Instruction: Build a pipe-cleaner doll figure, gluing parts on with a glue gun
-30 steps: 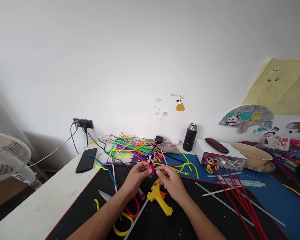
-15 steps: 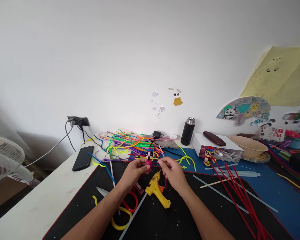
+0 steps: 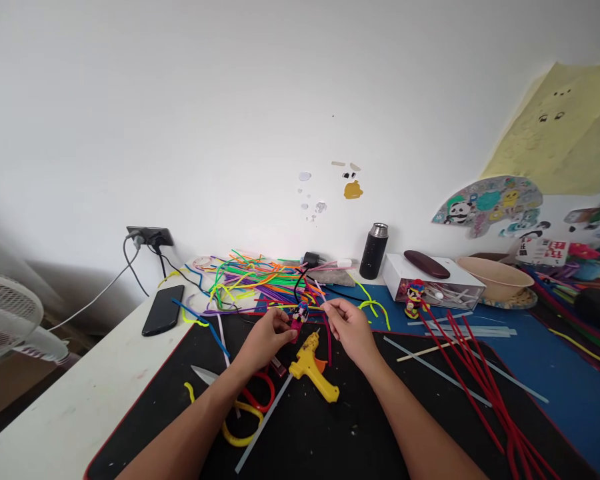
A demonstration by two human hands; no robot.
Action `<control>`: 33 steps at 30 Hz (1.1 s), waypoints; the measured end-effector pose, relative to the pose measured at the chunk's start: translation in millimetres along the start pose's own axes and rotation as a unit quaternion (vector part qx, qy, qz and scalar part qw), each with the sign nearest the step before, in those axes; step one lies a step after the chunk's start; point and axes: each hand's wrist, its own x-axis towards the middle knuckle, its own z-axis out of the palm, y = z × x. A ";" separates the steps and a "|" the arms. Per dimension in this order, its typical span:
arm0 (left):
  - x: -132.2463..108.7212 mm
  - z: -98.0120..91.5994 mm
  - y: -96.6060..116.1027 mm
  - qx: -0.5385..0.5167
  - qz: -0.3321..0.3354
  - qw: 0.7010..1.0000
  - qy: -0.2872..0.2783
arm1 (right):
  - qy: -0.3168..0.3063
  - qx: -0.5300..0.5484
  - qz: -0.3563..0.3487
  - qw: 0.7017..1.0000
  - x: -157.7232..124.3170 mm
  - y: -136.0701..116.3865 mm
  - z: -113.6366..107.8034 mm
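My left hand (image 3: 266, 339) pinches a small figurine (image 3: 299, 321) with a pink body, a black-and-white face and a blue headpiece, tilted to the right. To its right, my right hand (image 3: 349, 325) is closed thumb to finger, apart from the figurine; whatever it pinches is too small to make out. A pale strip (image 3: 320, 289) shows just beyond these fingertips. Below and between the hands lies a yellow glue gun (image 3: 314, 373), a clear glue stick (image 3: 265, 427) running out of its back. Scissors (image 3: 245, 438) with red and yellow handles lie partly under my left forearm.
Colourful pipe cleaners (image 3: 260, 283) are heaped along the wall. A black flask (image 3: 374, 252), a white box (image 3: 430, 280) and a second figurine (image 3: 415, 299) stand right. Red pipe cleaners (image 3: 495, 393) cross the black mat (image 3: 360, 447). A phone (image 3: 163, 311) lies left.
My right hand has lifted slightly away from the figurine. The figurine has tipped from upright toward the right in my left hand. The whole view has shifted a little.
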 end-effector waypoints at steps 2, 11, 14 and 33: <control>-1.9 1.5 2.3 0.029 0.001 1.000 -0.003 | 0.002 0.001 0.000 1.000 0.2 -0.1 -0.4; -5.2 8.8 1.1 0.172 0.037 0.984 0.014 | -0.001 -0.020 -0.015 1.000 -0.5 -1.1 -0.1; -5.4 9.3 0.6 0.201 0.059 0.978 0.016 | -0.005 -0.019 -0.015 1.000 -0.7 0.3 0.3; -5.9 -10.0 21.7 0.203 0.089 0.970 0.095 | 0.046 -0.024 -0.005 0.999 5.0 10.4 0.2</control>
